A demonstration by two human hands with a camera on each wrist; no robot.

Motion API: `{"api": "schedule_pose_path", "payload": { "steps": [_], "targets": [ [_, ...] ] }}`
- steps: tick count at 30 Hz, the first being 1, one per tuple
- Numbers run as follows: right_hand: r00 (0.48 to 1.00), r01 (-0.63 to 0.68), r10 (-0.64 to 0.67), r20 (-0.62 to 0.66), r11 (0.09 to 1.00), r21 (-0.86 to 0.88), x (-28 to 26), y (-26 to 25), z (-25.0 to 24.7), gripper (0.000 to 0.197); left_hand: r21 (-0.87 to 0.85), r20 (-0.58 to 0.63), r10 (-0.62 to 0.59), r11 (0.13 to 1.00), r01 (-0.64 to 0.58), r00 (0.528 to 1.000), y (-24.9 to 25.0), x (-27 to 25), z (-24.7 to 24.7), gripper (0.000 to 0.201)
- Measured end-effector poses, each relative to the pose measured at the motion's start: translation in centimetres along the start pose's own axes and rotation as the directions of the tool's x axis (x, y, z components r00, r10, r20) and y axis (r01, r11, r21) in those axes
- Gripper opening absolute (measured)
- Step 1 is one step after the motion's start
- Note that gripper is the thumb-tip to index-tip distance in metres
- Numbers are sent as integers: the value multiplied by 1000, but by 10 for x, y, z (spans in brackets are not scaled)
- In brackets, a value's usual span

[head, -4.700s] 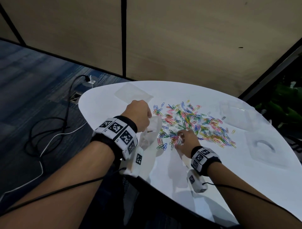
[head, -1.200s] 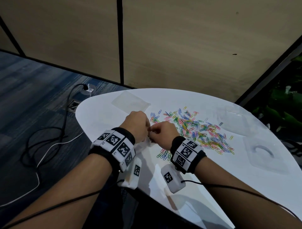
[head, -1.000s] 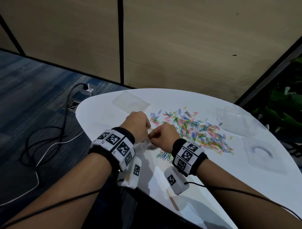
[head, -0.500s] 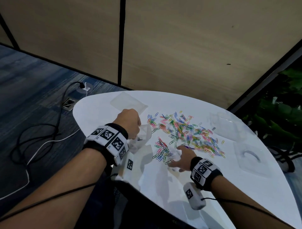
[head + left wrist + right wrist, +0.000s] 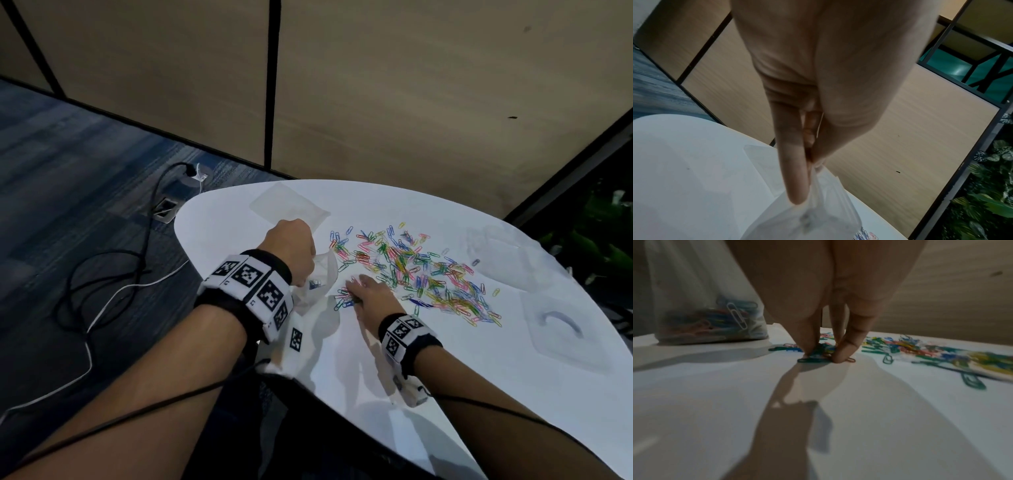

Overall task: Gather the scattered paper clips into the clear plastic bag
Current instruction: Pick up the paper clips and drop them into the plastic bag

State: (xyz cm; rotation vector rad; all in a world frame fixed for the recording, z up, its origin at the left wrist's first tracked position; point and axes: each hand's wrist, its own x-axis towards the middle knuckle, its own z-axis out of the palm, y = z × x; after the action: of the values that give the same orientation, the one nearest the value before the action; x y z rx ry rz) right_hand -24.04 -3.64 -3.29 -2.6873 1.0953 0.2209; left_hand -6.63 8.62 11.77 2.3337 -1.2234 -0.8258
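Note:
Colourful paper clips (image 5: 414,270) lie spread over the middle of the white table (image 5: 445,370). My left hand (image 5: 291,248) holds the clear plastic bag (image 5: 320,279) upright at the pile's left edge. In the left wrist view my left hand (image 5: 811,163) pinches the top of the bag (image 5: 824,211) between thumb and fingers. Several clips lie in the bottom of the bag (image 5: 709,321). My right hand (image 5: 354,291) is down on a small cluster of clips beside the bag. Seen from the right wrist, my right hand (image 5: 822,353) pinches the clip cluster (image 5: 813,359) against the table.
Spare clear plastic bags lie flat at the far left (image 5: 287,205), the right (image 5: 503,257) and the near right (image 5: 565,332) of the table. Cables (image 5: 102,274) trail on the carpet to the left. Wall panels stand behind, plants (image 5: 603,246) at the right.
My right hand has left the bag's mouth, swung right and down to the near edge of the pile, and now pinches clips there. My left hand still holds the bag.

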Motion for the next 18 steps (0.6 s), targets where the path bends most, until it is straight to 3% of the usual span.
{"api": "schedule_pose_path", "payload": {
  "steps": [3,6,9,11,14,16,18],
  "targets": [
    [997,51,-54,-50,997,-58,4,1,-2,22,19,12,0,1000,0,1000,2,-1,2,29],
    [999,-5,3,-43,999,-38,5,5,-7,22,19,11,0,1000,-1,1000,2,-1,3,29],
    [987,-127,141,-83,980,155,4,12,-18,16,25,12,-5,1000,4,1000,2,-1,3,29],
    [953,-244,293,-83,899,364,1,20,-30,11,35,21,-6,999,6,1000,3,0,3,31],
    [905,-338,425,38,661,670,0,31,-51,5,48,27,-3,999,2,1000,7,2,5,33],
    [906,-281,406,122,360,889,-3,29,-68,8,48,26,-2,999,0,1000,10,2,6,31],
    [937,-172,321,140,73,982,-7,18,-85,12,48,22,-2,999,1,1000,12,2,7,30]
  ]
}}
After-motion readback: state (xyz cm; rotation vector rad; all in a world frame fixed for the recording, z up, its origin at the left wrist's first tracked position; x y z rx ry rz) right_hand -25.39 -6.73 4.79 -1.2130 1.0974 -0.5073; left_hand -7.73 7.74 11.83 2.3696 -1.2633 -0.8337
